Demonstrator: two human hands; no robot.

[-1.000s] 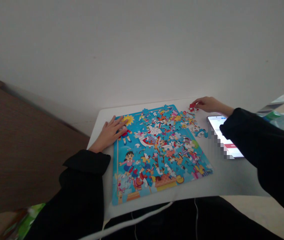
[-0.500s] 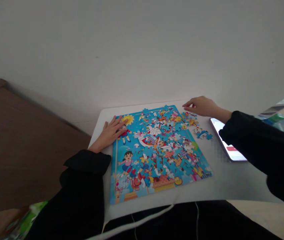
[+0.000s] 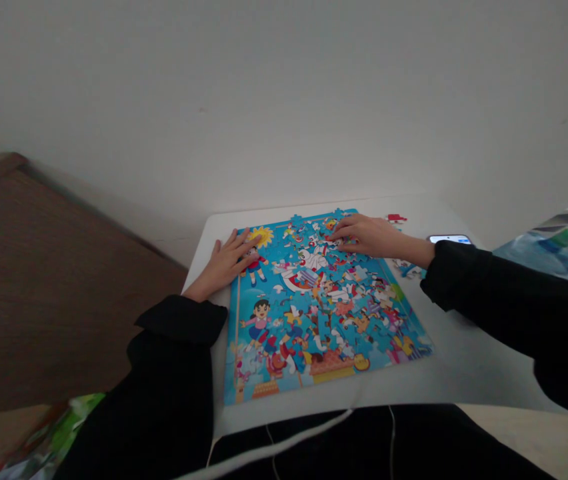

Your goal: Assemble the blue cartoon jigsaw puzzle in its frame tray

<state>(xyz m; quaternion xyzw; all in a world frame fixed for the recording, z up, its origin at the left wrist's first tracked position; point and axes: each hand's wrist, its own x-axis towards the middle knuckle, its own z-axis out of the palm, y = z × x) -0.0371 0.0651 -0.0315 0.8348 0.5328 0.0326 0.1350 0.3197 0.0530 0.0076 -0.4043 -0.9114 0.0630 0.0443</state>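
Observation:
A cartoon jigsaw puzzle (image 3: 324, 313) lies on a blue printed board, with many loose pieces scattered over its middle. My left hand (image 3: 227, 263) rests flat on the board's left edge, fingers spread beside the printed sun. My right hand (image 3: 369, 239) lies across the upper part of the puzzle, fingers touching the pieces there, and nothing shows between them. Beyond its wrist, a small red puzzle piece (image 3: 397, 217) sits on the table. Several blue and white loose pieces (image 3: 407, 269) lie by the board's right edge, partly hidden by my right sleeve.
The board lies on a white table (image 3: 444, 333). A phone (image 3: 449, 239) lies past my right sleeve, mostly hidden. A clear plastic bag (image 3: 544, 260) is at the right, a brown surface (image 3: 54, 287) at the left, and a white cable (image 3: 284, 447) crosses my lap.
My right hand has moved left from the board's upper right corner onto the puzzle. My right sleeve now hides most of the phone. My left hand has stayed in place.

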